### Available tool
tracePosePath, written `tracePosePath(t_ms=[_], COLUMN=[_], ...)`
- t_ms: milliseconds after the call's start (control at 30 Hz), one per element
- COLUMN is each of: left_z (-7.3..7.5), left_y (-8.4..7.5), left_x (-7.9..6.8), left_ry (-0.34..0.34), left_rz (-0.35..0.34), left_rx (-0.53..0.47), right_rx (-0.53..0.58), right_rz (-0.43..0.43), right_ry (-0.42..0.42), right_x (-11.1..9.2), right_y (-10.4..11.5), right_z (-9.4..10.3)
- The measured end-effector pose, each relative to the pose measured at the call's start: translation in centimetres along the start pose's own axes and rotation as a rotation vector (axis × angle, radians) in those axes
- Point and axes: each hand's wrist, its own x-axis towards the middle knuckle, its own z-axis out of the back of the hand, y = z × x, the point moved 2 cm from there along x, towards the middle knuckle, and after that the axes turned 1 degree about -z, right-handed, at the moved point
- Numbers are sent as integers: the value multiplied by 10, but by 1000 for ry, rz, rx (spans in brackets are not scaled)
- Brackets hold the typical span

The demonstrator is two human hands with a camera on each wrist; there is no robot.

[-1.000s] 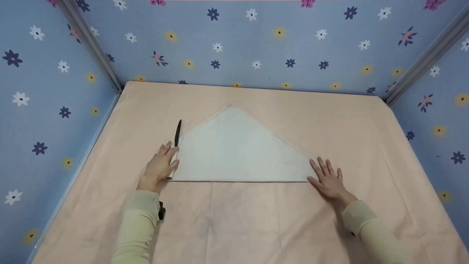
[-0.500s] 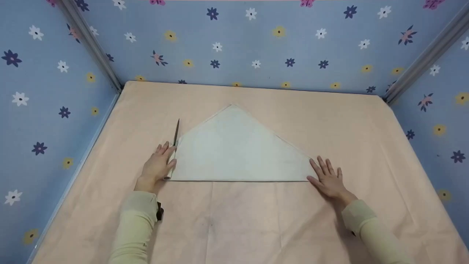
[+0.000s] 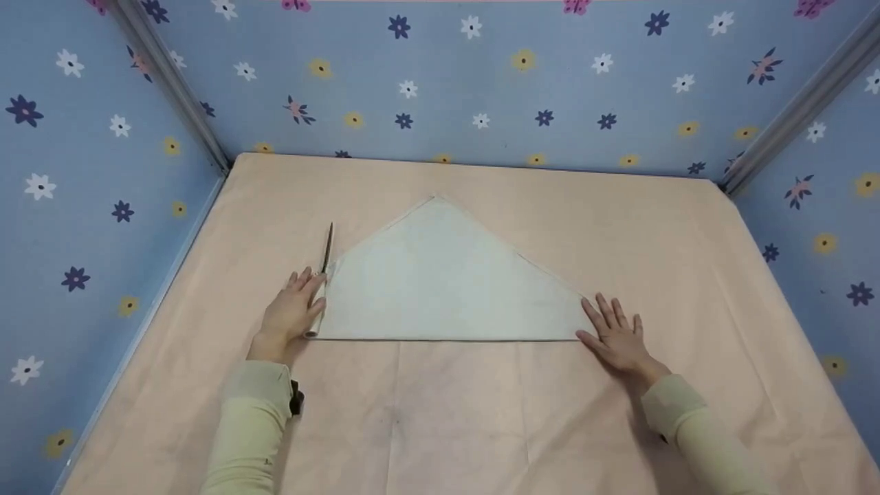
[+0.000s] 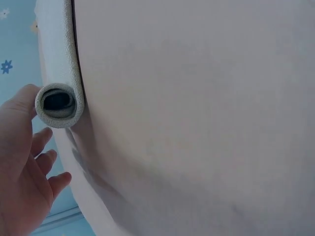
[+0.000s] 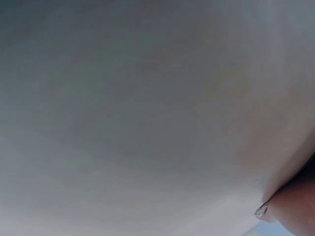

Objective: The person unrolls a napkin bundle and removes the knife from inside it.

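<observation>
A pale cloth napkin lies folded with a point at its far side and a straight near edge. Its left end is wound into a roll around a knife, whose dark blade sticks out at the far end. The rest of the knife is hidden in the cloth. My left hand holds the roll, thumb on its right side and fingers across it. At the napkin's right end my right hand presses flat with fingers spread. Only a fingertip shows in the right wrist view, which is blurred.
A peach cloth covers the table, with creases in front of the napkin. Blue flowered panels stand behind and at both sides, joined by grey metal posts.
My left hand and the roll have shifted slightly left, and the blade has turned from its broad face toward its edge. The right hand stays put.
</observation>
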Motion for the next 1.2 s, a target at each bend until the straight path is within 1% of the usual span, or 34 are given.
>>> tracePosePath(t_ms=[367,733,1000,1200], left_z=[2,-1,-2,-4], left_y=[7,17,15,11], left_x=[-4,-8,-9,-9], left_ry=[-9,-16,-17,-39], left_rz=[0,30,39,13], left_rx=[-25,-30,-40,-38], right_rx=[6,8,-3,-1], right_rz=[12,32,10,12], right_ry=[1,-26,0,-9], right_x=[-1,-1,0,0], right_y=[-1,-1,0,0], right_z=[-1,0,-1,1])
